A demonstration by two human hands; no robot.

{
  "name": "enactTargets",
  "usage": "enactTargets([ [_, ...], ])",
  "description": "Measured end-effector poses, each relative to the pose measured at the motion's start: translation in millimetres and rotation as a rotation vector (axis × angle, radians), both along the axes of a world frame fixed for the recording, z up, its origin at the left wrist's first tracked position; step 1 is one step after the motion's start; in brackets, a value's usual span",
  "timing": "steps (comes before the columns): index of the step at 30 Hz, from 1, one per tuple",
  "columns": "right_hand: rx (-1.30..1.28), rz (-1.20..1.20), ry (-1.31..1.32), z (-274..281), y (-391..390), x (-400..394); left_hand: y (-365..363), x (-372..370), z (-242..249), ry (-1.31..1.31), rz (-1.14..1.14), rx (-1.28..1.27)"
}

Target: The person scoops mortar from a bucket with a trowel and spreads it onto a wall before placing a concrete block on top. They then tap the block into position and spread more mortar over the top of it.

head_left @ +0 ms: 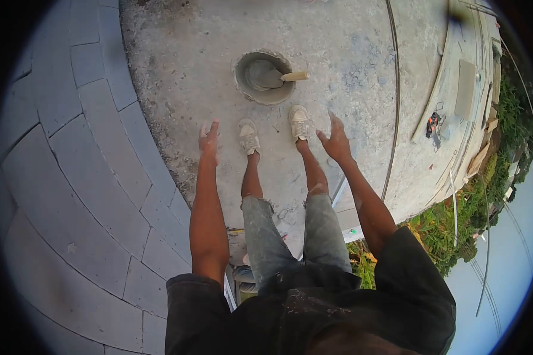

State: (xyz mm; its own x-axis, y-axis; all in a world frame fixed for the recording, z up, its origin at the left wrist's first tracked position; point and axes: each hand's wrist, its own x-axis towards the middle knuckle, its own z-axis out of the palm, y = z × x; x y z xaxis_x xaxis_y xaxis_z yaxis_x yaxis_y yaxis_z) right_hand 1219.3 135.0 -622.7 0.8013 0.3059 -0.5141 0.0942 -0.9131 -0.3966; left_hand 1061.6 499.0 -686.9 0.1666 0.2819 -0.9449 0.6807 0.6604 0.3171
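Both arms reach forward over the concrete floor, one on each side of the legs. My left hand (208,142) is held in the air beside the left shoe, its fingers apart and nothing in it. Near the right shoe, my right hand (336,141) is also empty, with thumb and fingers spread. A round bucket (240,83) of grey wet mix stands just beyond the shoes. In it rests a trowel, its blade (271,79) on the mix and its wooden handle (296,76) over the right rim. Neither hand touches the bucket or trowel.
A wall of grey blocks (100,148) runs along the left. A long dark cable or rod (396,89) crosses the floor on the right. Farther right lie a small red and black item (433,123), a board (465,89) and planks, with plants and a drop beyond the floor edge.
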Motion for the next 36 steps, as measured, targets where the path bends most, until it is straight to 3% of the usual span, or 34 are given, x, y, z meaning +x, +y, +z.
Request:
enactTargets([
  [2, -0.049, -0.066, -0.043, -64, 32, 53, -2, 28, -44, -0.032, 0.037, -0.022],
  [7, -0.085, 0.069, 0.002, -197, 80, 113, -5, 98, -147, -0.077, -0.084, 0.003],
  [10, -0.184, 0.008, 0.088, -184, 109, 112, -13, 117, -207, -0.062, -0.149, -0.051],
  [13, -0.178, 0.132, 0.085, -173, 123, 100, -29, 132, -205, -0.15, -0.107, -0.118],
  [16, -0.123, 0.159, 0.322, -182, 111, 113, -54, 147, -210, -0.165, -0.2, 0.01],
  [18, -0.12, 0.293, 0.425, -176, 106, 128, -65, 149, -223, -0.217, -0.101, 0.041],
  [19, -0.158, 0.386, 0.341, -168, 102, 130, -68, 149, -228, -0.238, -0.055, 0.053],
  [22, -0.242, 0.616, 0.114, -106, 111, 130, -78, 158, -185, -0.194, -0.141, 0.316],
  [25, -0.17, 0.573, -0.116, -55, 94, 109, -81, 134, -138, -0.245, -0.18, 0.463],
  [31, -0.04, 0.727, -0.239, 38, 117, 53, -51, 91, 73, -0.061, -0.307, 0.593],
  [36, 0.143, 0.912, -0.153, 212, 150, 33, -12, 57, 247, -0.042, -0.248, 0.889],
])
